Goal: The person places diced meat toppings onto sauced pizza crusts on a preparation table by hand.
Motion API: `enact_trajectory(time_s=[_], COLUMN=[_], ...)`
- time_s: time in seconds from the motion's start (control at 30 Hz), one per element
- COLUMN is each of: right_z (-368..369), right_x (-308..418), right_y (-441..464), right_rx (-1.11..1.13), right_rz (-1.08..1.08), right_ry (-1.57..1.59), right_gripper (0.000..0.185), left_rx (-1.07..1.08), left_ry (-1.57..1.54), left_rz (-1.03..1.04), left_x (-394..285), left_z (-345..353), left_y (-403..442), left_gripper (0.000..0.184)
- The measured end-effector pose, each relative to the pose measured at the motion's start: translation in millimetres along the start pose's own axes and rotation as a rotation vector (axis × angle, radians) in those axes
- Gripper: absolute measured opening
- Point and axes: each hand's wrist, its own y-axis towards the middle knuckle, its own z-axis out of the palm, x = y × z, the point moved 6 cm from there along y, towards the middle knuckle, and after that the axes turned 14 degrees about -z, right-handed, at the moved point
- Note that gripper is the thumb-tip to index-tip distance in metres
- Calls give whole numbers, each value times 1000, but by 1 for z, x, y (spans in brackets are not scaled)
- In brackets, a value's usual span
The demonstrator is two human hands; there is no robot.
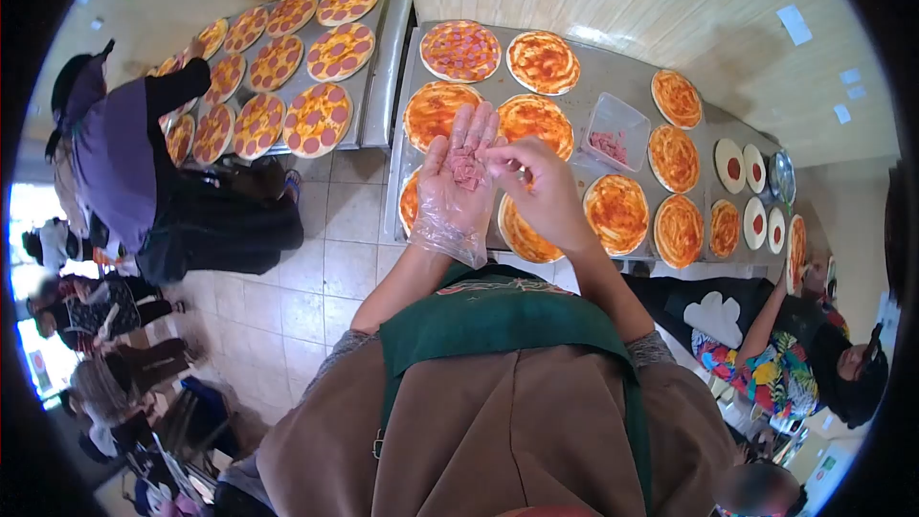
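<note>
My left hand point(469, 196), in a clear plastic glove, is held palm up above the pizza table and holds a small heap of shredded pink meat point(467, 170) in its palm. Thumb and fingertips of my right hand point(544, 191) are pinched together at the edge of that heap; the bit between them is too small to see well. Beneath both hands lie sauced pizza bases, one point(536, 123) just behind the fingers and another point(522, 235) partly covered by my right hand. A clear plastic tub point(617, 124) with more shredded meat stands right of my hands.
A pizza with meat pieces point(459, 50) is at the table's back left. More sauced bases point(678, 230) lie rightward, beside small bases with sauce spots point(730, 165) and a metal bowl point(782, 175). Topped pizzas point(318, 119) fill the left table. Co-workers stand left point(115, 153) and right point(766, 354).
</note>
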Motion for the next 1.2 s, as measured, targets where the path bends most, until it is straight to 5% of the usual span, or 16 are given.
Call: enact_trajectory(time_s=[0.27, 0.57, 0.8, 1.0, 1.2], right_z=[22, 40, 83, 136, 159], right_x=[19, -28, -43, -73, -137], right_y=[-33, -18, 5, 7, 30], right_rx=[143, 28, -23, 54, -48], right_rz=[-56, 279, 475, 388, 601], right_ry=[-60, 628, 726, 313, 574], right_gripper=[25, 18, 17, 21, 18], left_rx=[44, 4, -101, -166, -347], left_ry=[64, 55, 132, 68, 63], left_rz=[27, -27, -78, -52, 45], left_x=[35, 1, -53, -89, -129], left_z=[12, -8, -21, -56, -102], left_y=[-49, -50, -48, -58, -69], left_gripper=[58, 52, 50, 50, 55])
